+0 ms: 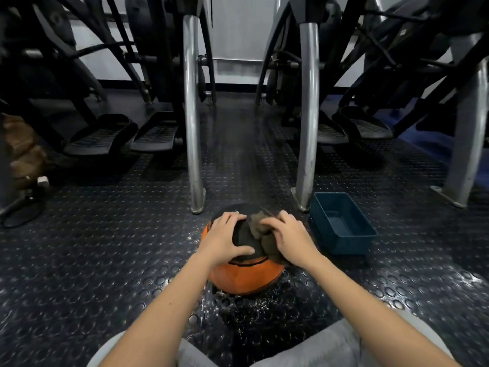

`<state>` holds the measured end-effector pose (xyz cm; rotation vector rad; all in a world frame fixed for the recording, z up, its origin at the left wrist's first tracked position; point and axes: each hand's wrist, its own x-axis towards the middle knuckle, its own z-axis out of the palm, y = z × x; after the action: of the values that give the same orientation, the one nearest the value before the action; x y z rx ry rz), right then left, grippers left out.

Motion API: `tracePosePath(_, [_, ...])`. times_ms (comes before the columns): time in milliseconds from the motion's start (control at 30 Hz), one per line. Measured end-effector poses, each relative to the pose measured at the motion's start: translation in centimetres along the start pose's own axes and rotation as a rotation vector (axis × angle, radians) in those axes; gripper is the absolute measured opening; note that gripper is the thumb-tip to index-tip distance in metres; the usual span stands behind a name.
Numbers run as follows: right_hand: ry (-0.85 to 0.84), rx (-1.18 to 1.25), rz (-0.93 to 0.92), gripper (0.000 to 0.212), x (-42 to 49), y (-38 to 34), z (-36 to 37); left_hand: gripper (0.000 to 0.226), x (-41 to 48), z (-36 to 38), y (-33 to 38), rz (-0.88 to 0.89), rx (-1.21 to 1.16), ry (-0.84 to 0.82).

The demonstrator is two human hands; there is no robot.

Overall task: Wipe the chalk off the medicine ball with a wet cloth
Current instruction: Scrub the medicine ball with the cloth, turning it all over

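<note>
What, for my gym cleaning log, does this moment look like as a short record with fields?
medicine ball: orange and black, resting on the studded floor
left hand: spread over the ball's top, steadying it
right hand: holds a bunched brown cloth against the ball's top
tub: blue, on the floor just right of the ball, contents unclear
wet patch: glistening floor in front of the ball
background: exercise machines with pedals
</note>
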<state>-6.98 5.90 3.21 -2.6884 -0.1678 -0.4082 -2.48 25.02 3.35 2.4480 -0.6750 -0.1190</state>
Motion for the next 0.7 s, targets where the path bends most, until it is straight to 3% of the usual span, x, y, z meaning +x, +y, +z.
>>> tracePosePath(100, [-0.059,-0.112,0.298,0.040,-1.5,3.7,0.1,0.084,-1.4,-0.2,-1.0,0.085,-0.012,-0.029])
tracePosePath(167, [-0.059,-0.144,0.401,0.037,-2.1,5.0,-0.7,0.083,-1.8,-0.9,-1.6,0.131,-0.032,-0.064])
tracePosePath(267, [0.054,0.033,0.297,0.033,-1.3,3.5,-1.5,0.083,-1.6,-2.1,-2.2,0.183,-0.002,-0.124])
tracePosePath(367, [0.001,0.119,0.173,0.034,0.0,0.8,-0.9,0.083,-1.4,-3.3,-2.4,0.179,0.068,-0.187])
tracePosePath(467, [0.015,0.092,0.258,0.035,-0.6,-0.2,0.6,0.080,-1.1,-4.0,-2.3,0.115,0.026,-0.225])
tracePosePath(533, [0.052,0.154,0.372,0.035,-2.2,-0.2,0.9,0.072,-0.6,-3.4,-1.0,0.007,-0.168,-0.158])
tracePosePath(600, [-0.015,0.167,0.400,0.035,-3.6,0.1,0.6,0.065,0.2,-1.7,1.1,-0.117,-0.248,-0.048])
tracePosePath(700, [-0.166,0.088,0.382,0.036,-3.6,1.7,-1.5,0.068,0.6,1.4,2.9,-0.174,0.009,0.015])
